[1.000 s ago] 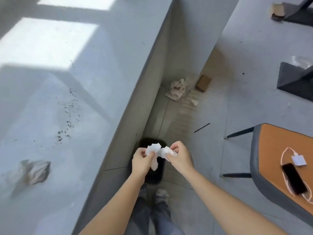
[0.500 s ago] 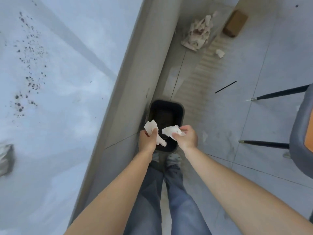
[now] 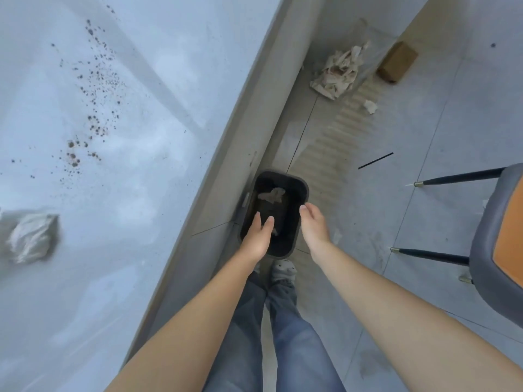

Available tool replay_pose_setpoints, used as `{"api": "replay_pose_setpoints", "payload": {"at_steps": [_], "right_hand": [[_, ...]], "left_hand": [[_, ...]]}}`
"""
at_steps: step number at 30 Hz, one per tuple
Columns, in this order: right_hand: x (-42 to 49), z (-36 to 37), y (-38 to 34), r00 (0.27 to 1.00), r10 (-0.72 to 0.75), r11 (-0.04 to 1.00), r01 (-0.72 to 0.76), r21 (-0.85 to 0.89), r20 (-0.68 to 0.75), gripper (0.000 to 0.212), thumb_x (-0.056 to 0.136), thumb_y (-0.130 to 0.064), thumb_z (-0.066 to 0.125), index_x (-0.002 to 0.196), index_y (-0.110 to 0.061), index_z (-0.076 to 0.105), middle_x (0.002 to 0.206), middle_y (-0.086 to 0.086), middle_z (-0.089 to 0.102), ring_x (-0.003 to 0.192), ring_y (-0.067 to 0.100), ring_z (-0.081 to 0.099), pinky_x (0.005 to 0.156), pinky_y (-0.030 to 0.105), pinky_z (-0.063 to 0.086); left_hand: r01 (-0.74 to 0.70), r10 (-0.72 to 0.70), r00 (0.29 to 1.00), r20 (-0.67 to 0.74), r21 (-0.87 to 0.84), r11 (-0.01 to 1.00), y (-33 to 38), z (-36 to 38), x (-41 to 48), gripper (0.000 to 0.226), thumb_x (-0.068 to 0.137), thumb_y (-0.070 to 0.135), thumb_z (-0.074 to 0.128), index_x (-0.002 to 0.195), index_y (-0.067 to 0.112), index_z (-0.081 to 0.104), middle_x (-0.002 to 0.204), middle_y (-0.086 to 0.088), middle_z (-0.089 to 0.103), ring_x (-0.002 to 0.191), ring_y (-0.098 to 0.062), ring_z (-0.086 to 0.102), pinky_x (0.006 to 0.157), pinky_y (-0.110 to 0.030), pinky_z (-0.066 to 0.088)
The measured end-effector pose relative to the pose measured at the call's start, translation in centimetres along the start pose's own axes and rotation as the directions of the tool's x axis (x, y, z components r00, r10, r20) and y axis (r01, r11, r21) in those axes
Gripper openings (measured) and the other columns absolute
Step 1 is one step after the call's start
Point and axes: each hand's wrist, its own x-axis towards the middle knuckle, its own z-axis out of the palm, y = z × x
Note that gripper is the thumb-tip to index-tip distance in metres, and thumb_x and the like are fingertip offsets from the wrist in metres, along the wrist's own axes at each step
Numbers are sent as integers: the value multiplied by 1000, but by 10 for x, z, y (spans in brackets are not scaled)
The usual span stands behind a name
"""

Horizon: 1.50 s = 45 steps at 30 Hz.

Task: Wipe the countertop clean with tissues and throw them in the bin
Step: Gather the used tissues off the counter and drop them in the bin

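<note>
A small black bin (image 3: 303,190) stands on the floor against the counter's side, with a crumpled tissue (image 3: 272,194) lying inside it. My left hand (image 3: 258,236) hovers over the bin's near left part, fingers spread and empty. My right hand (image 3: 314,223) is above the bin's right rim, fingers loosely apart, holding nothing. The pale grey countertop (image 3: 141,114) fills the left side and carries a scatter of dark brown crumbs (image 3: 93,108). A crumpled greyish tissue wad (image 3: 32,236) lies on the counter at the far left.
On the floor beyond the bin lie a heap of crumpled paper (image 3: 339,72), a small scrap (image 3: 370,106), a brown cardboard box (image 3: 397,62) and a thin black stick (image 3: 375,160). A chair with an orange seat (image 3: 506,239) stands at the right. My feet are just behind the bin.
Both hands held torn white tissue pieces over the bin; now they are empty with fingers apart, and a tissue lies inside the bin. The view has tilted further down.
</note>
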Motion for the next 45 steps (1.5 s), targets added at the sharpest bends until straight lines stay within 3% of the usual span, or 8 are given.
{"api": "replay_pose_setpoints", "payload": {"at_steps": [9,13,17,22,30,35,40,45], "right_hand": [[-57,-18,-52,946,-315,948,309,-79,-74,46,97,-31,40,143,-28,35,150,1,36,140,18,30,116,41,25],[-93,-36,-94,838,-543,830,525,-191,-59,49,97,-27,42,145,-27,32,156,-3,26,145,12,14,119,37,14],[-126,-51,-141,672,-739,618,706,-345,50,50,98,-29,39,146,-28,27,159,-6,20,146,12,8,120,39,10],[-173,-45,-195,445,-864,306,835,-458,235,52,98,-35,36,148,-32,22,160,-7,15,147,12,6,119,42,9],[-238,19,-226,189,-766,-126,893,-432,614,59,98,-46,30,150,-34,5,161,-9,-5,147,13,-8,119,44,-3],[-264,66,-225,170,-676,-199,895,-400,717,59,98,-48,30,149,-34,6,161,-8,-4,148,16,-6,118,48,-4],[-272,105,-233,213,-632,-168,901,-400,745,56,98,-47,32,149,-32,14,161,-6,8,148,17,3,117,50,0],[-266,145,-251,261,-580,-129,906,-404,771,52,99,-39,35,148,-27,22,159,-3,15,146,17,10,118,50,4]], "left_hand": [[-431,443,893,-83,127,893,47,-3,-68,65,98,36,37,149,14,6,160,-1,8,145,-11,6,115,-24,6],[-516,534,837,-118,152,843,70,-15,-110,65,97,39,38,149,20,3,160,5,5,145,-7,6,110,-21,7],[-642,697,706,-126,304,704,91,-25,-163,64,97,43,36,149,26,2,159,9,3,144,-4,2,117,-27,5],[-571,804,555,-216,604,556,93,-48,-216,65,95,52,29,148,32,-4,158,13,-4,144,-4,-10,116,-32,-6],[-360,720,480,-501,636,683,47,-118,-267,67,96,48,31,149,28,-5,158,11,-8,144,-10,-15,117,-36,-7],[-273,605,455,-653,545,793,12,-150,-280,68,94,50,34,149,29,-2,159,10,-4,146,-13,-10,118,-38,-2],[-209,477,372,-797,429,879,-6,-179,-276,59,92,48,43,145,28,25,157,6,21,145,-17,16,115,-43,14],[-218,393,410,-823,330,918,-18,-199,-257,61,87,46,53,139,19,37,148,2,39,136,-16,35,107,-32,29]]}}
